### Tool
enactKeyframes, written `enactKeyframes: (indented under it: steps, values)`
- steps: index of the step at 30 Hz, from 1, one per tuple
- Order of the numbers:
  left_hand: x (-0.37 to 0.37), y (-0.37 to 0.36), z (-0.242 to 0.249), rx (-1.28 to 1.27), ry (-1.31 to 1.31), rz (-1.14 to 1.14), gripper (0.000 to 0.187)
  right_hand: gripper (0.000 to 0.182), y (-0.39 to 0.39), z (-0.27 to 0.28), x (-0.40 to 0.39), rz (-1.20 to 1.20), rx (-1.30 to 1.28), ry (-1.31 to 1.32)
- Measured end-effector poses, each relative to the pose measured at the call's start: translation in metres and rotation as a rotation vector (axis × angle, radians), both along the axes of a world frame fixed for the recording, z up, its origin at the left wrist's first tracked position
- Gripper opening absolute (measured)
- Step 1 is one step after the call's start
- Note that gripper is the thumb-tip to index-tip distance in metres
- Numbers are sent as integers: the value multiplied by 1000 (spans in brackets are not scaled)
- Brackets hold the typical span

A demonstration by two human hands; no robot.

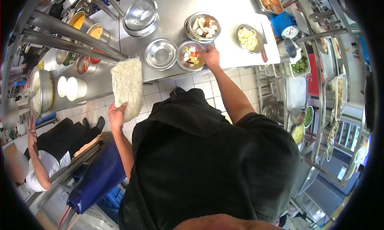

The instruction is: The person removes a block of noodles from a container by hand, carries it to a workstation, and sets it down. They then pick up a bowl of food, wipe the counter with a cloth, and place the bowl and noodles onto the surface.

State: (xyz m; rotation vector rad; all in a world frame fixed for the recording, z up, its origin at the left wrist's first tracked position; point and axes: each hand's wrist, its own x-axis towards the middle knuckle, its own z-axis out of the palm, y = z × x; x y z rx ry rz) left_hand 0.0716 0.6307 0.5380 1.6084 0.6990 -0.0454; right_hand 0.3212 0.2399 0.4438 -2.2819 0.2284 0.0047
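Observation:
A pale block of dried noodles [127, 84] hangs from my left hand [117, 115], whose fingers are closed on its lower edge beside the counter. At the counter's front edge, my right hand [211, 56] grips the rim of a metal bowl [189, 66] holding white, red and yellow pieces. Just behind it stands a bowl of mushrooms [205, 27], resting on another bowl. To the left of my right hand sits an empty metal bowl [161, 54], with stacked metal bowls [141, 15] farther back.
A bowl of yellow strips [250, 39] and a red-handled knife [264, 55] lie on a white cutting board [272, 42]. A blue scale [289, 29] stands at the right. Metal posts [76, 36] cross the left. Another person [42, 170] stands lower left.

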Motion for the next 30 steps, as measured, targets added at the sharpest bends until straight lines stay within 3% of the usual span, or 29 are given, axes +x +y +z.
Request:
enactKeyframes:
  steps: [4,6,12,16,19,23,25,28,30]
  values:
    - [-2,-3,1,0,-16,61,27,40,-5,3,-7,-53,-56,77]
    - [-5,2,-6,-42,-53,92,26,40,-12,-5,-15,-109,77,-27]
    - [-7,1,-8,-35,-64,185,26,44,-36,-6,-13,-111,-8,86]
    - [-9,0,-11,-39,-84,223,25,40,-43,35,-15,-53,-127,75]
    - [-9,-1,-12,-40,-123,235,24,36,-44,62,-9,-15,-422,82]
    - [-11,1,-14,-20,-115,235,27,29,-19,100,17,225,-193,-28]
    - [-9,-1,-11,-34,-127,228,26,28,18,106,29,323,78,-146]
    - [-6,-5,-10,-15,-135,222,26,43,81,116,50,496,87,-287]
    - [-2,-11,1,-9,-114,214,26,50,116,125,64,536,152,-237]
